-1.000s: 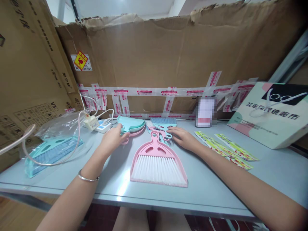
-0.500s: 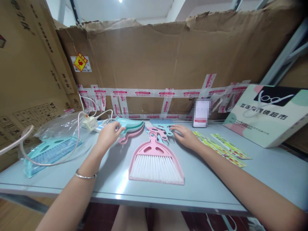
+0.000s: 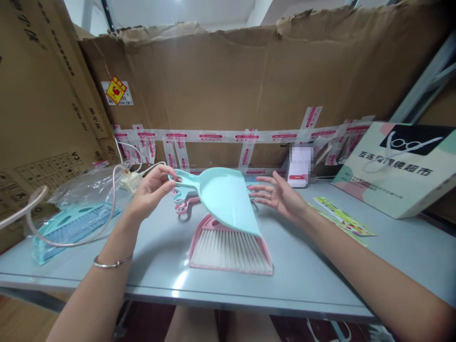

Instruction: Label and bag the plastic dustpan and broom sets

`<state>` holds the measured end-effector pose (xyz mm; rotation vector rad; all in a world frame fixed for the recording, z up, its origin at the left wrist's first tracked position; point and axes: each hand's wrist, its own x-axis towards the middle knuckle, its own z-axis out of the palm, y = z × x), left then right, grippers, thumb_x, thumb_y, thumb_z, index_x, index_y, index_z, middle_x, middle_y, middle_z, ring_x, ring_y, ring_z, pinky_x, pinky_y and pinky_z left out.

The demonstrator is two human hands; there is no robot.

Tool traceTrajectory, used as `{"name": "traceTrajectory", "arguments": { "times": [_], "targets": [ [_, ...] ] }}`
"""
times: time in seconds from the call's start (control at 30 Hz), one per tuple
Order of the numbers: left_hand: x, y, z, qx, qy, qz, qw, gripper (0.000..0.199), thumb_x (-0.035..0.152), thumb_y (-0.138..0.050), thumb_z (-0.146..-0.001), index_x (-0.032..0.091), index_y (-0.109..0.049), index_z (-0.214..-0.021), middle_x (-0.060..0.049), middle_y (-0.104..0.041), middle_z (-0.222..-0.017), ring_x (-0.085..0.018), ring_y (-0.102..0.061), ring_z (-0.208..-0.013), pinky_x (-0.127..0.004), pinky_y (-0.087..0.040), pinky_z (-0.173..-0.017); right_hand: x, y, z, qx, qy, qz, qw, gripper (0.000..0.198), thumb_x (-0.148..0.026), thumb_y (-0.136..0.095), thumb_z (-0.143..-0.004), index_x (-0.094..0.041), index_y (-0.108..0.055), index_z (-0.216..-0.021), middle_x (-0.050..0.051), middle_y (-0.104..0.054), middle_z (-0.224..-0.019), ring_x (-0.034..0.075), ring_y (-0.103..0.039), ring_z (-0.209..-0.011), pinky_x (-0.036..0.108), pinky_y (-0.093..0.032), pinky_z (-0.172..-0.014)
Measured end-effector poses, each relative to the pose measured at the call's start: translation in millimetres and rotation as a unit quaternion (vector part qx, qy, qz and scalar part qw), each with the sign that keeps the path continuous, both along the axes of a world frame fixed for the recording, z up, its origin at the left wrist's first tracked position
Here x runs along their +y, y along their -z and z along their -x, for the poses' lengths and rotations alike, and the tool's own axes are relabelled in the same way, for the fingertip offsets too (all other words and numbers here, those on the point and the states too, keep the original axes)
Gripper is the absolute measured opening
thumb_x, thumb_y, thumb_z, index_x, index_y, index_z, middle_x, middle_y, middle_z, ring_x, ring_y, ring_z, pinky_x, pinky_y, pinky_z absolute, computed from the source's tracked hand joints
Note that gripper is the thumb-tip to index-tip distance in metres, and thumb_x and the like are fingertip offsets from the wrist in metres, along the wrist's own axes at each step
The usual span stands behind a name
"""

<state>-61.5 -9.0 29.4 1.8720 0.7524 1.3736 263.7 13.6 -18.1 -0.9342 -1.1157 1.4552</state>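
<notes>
My left hand (image 3: 154,188) pinches the handle of a light-blue dustpan (image 3: 226,194), lifted above the table with its wide edge to the right. Below it, a pink dustpan (image 3: 193,254) lies with a white-bristled brush (image 3: 228,249) set in it; the raised pan covers their upper part. Handles of another blue dustpan (image 3: 181,194) and a pink dustpan (image 3: 182,207) show under the lifted one. My right hand (image 3: 278,197) is open, fingers spread, close to the raised pan's right side. Behind those fingers, a blue brush (image 3: 251,179) is mostly hidden.
Bagged at the left is a blue dustpan and brush set (image 3: 76,228), with a white cable (image 3: 114,190) across it. A phone (image 3: 300,166) leans at the back. Colourful cards (image 3: 344,218) and a printed box (image 3: 395,166) are at the right. Cardboard (image 3: 213,85) walls the back.
My left hand has raised the light-blue dustpan from the stack and swung it over the pink set. My right hand has come off the blue brush, its fingers now spread.
</notes>
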Motion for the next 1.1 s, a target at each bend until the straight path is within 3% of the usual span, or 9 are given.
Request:
{"name": "traceTrajectory", "arguments": {
  "times": [0.1,0.23,0.3,0.4,0.53,0.67,0.8,1.0,1.1],
  "targets": [
    [3,3.6,1,-0.01,0.061,0.035,0.997,0.017,0.028,-0.064,-0.077,0.02,-0.058,-0.091,-0.002,-0.061,-0.082,-0.013,-0.056,-0.078,-0.023,-0.045,-0.068,-10,-1,4,-0.031,-0.104,0.025,0.994,0.036,-0.051,-0.053,-0.079,-0.021,-0.051,-0.1,0.0,-0.061,-0.074,0.012,-0.063,-0.057,0.023,-0.05,-0.049],
    [6,5.7,-8,-0.078,0.093,0.084,0.989,0.021,0.027,-0.063,-0.077,0.019,-0.059,-0.096,-0.004,-0.062,-0.088,-0.013,-0.059,-0.079,-0.023,-0.047,-0.071,-18,-4,10,-0.062,-0.117,0.007,0.991,0.046,-0.038,-0.072,-0.066,-0.024,-0.043,-0.098,-0.009,-0.056,-0.06,0.007,-0.053,-0.038,0.015,-0.035,-0.033],
    [8,7.8,-18,-0.141,0.07,0.116,0.981,0.029,0.026,-0.064,-0.076,0.02,-0.057,-0.104,-0.003,-0.062,-0.092,-0.011,-0.06,-0.077,-0.022,-0.049,-0.072,-21,-6,15,-0.05,-0.093,-0.019,0.994,0.051,-0.035,-0.077,-0.059,-0.023,-0.04,-0.093,-0.012,-0.052,-0.053,0.006,-0.05,-0.035,0.014,-0.033,-0.032],
    [10,15.0,-38,-0.21,0.039,0.181,0.96,0.042,0.032,-0.063,-0.077,0.024,-0.048,-0.116,-0.001,-0.062,-0.095,-0.008,-0.061,-0.071,-0.018,-0.05,-0.064,-31,-8,28,-0.016,-0.007,-0.091,0.996,0.052,-0.034,-0.078,-0.057,-0.024,-0.037,-0.087,-0.012,-0.053,-0.052,0.007,-0.055,-0.041,0.015,-0.042,-0.039],
    [5,27.7,-58,-0.159,0.069,0.245,0.954,0.065,0.036,-0.065,-0.075,0.03,-0.032,-0.131,-0.004,-0.062,-0.105,-0.011,-0.063,-0.071,-0.019,-0.05,-0.056,-58,-8,48,-0.015,0.087,-0.172,0.981,0.042,-0.036,-0.071,-0.067,-0.025,-0.035,-0.087,-0.011,-0.054,-0.06,0.009,-0.06,-0.046,0.021,-0.052,-0.048],
    [-3,32.6,-62,-0.08,0.101,0.295,0.947,0.092,0.024,-0.07,-0.069,0.034,-0.014,-0.14,-0.007,-0.058,-0.118,-0.019,-0.064,-0.085,-0.026,-0.052,-0.067,-88,-4,58,-0.025,0.083,-0.183,0.979,0.036,-0.036,-0.065,-0.073,-0.025,-0.034,-0.086,-0.01,-0.054,-0.063,0.011,-0.063,-0.049,0.024,-0.053,-0.049],
    [-3,23.2,-55,-0.091,0.05,0.211,0.972,0.089,0.025,-0.068,-0.07,0.033,-0.016,-0.142,-0.005,-0.054,-0.126,-0.019,-0.062,-0.091,-0.026,-0.052,-0.072,-106,-1,47,-0.066,0.017,-0.179,0.981,0.025,-0.035,-0.062,-0.077,-0.024,-0.041,-0.087,-0.004,-0.059,-0.071,0.015,-0.066,-0.063,0.028,-0.054,-0.057],
    [-12,-25.0,-52,-0.026,0.03,0.068,0.997,0.067,0.022,-0.063,-0.075,0.036,-0.036,-0.135,0.0,-0.062,-0.115,-0.018,-0.061,-0.093,-0.026,-0.051,-0.076,-109,-9,20,-0.044,0.145,-0.225,0.963,0.016,-0.038,-0.057,-0.08,-0.024,-0.051,-0.075,-0.001,-0.057,-0.082,0.014,-0.06,-0.072,0.028,-0.053,-0.057],
    [-24,-53.3,-57,-0.007,0.036,0.052,0.998,0.063,0.02,-0.063,-0.075,0.034,-0.041,-0.132,0.0,-0.066,-0.107,-0.02,-0.062,-0.089,-0.029,-0.052,-0.075,-104,-14,19,-0.028,0.115,-0.207,0.971,0.018,-0.044,-0.055,-0.08,-0.026,-0.052,-0.082,-0.002,-0.056,-0.076,0.014,-0.055,-0.067,0.029,-0.051,-0.055]
  ]
}}
